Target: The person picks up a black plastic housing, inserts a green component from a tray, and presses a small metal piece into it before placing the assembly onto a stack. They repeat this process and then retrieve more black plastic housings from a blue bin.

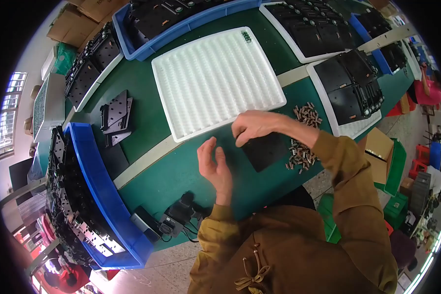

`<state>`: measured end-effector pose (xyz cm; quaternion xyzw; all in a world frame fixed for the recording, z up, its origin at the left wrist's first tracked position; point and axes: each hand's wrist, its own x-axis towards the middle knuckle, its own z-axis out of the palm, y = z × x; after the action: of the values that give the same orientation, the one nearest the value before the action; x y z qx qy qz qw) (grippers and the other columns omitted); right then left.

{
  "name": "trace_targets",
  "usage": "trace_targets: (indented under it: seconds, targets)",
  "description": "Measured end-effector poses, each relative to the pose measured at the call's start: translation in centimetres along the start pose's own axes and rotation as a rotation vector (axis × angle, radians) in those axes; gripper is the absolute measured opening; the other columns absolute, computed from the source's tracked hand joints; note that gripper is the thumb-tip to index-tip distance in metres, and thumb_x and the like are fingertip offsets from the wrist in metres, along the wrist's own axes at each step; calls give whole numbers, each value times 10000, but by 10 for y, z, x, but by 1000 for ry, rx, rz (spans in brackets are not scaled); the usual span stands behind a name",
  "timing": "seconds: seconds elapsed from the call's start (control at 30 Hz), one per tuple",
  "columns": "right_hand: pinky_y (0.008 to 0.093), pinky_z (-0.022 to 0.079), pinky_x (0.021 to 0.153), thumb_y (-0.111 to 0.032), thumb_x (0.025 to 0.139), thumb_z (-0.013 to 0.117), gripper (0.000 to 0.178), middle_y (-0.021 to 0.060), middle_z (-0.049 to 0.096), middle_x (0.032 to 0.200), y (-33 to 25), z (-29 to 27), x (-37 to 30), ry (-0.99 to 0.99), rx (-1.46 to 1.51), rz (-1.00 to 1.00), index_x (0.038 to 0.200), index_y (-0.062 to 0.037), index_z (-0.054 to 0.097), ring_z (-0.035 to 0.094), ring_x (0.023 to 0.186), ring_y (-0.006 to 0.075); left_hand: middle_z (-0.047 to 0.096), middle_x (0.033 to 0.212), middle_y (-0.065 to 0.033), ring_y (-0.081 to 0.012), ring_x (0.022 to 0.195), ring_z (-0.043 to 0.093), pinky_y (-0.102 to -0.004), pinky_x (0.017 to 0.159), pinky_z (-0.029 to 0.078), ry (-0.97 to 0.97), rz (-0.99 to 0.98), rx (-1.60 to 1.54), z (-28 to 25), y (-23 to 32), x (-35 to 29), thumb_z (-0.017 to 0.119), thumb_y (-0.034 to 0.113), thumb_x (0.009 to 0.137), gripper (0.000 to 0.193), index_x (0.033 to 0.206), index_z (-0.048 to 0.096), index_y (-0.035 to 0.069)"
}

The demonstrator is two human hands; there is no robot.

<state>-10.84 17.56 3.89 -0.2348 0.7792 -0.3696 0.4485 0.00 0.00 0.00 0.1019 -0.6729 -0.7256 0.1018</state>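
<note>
My left hand (214, 166) is over the green table, fingers half curled and thumb apart, with nothing visible in it. My right hand (254, 126) is closed, fingers bent down at the near edge of the white foam tray (206, 83); whatever it may hold is hidden. Just below it lies a flat black plate (265, 153) on the table. The tray has rows of small hollows, and a few small dark green parts (246, 36) sit at its far right corner. To the right of the plate is a loose pile of small copper-coloured cylinders (306, 117).
Blue bins with black parts stand at the left (108, 196) and far side (181, 29). White trays of black assemblies (348, 88) line the right. Stacked black plates (116, 117) lie left of the foam tray. A black device with cables (179, 215) sits at the near edge.
</note>
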Motion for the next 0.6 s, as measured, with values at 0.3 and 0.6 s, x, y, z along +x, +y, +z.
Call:
trace_targets:
  seconds: [0.3, 0.6]
  targets:
    - [418, 519, 750, 42, 745, 618, 240, 190, 691, 909, 8, 55, -1, 668, -65, -181, 970, 14, 694, 665, 893, 353, 601, 1118, -124, -311, 1031, 559, -387, 890, 461, -227, 422, 522, 23, -7, -18, 723, -29, 730, 412, 1126, 628, 33]
    - [373, 525, 746, -19, 838, 612, 194, 116, 690, 937, 42, -88, -6, 1214, -268, 2, 992, -65, 720, 666, 835, 305, 607, 1113, -43, -272, 1054, 546, -431, 937, 371, -403, 474, 727, 20, -22, -6, 687, 19, 749, 384, 1121, 659, 110]
